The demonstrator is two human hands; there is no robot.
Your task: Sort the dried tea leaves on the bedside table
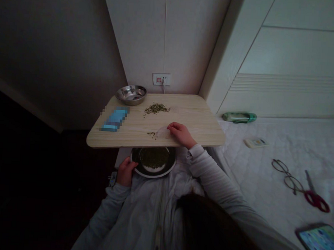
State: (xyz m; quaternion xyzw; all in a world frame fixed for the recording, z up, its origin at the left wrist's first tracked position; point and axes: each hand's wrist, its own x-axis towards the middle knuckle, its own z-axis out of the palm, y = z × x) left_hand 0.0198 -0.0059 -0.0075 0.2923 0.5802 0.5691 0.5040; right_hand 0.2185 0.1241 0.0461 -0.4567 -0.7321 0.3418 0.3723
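My left hand (127, 171) is closed on the left rim of a dark bowl with a pale edge (152, 175), thumb over the edge. Small dark-green grains (155, 157) cover much of its bottom. The bowl rests at my lap, partly under the table's front edge. Above the table, my right hand (181, 133) pinches a thin, clear, curved plastic piece (163, 132), whose exact kind I cannot make out. Just left of that piece lies a little cluster of grains (151, 134). A larger heap of grains (157, 108) is spread farther back on the wooden table (190, 111).
A steel bowl (131, 95) stands at the table's back left, with a pixelated blue object (115, 119) before it. On the white bed at right lie a green bottle (239, 117), a small pale box (255, 142), glasses (287, 174), red-handled scissors (316, 200) and a phone (320, 243).
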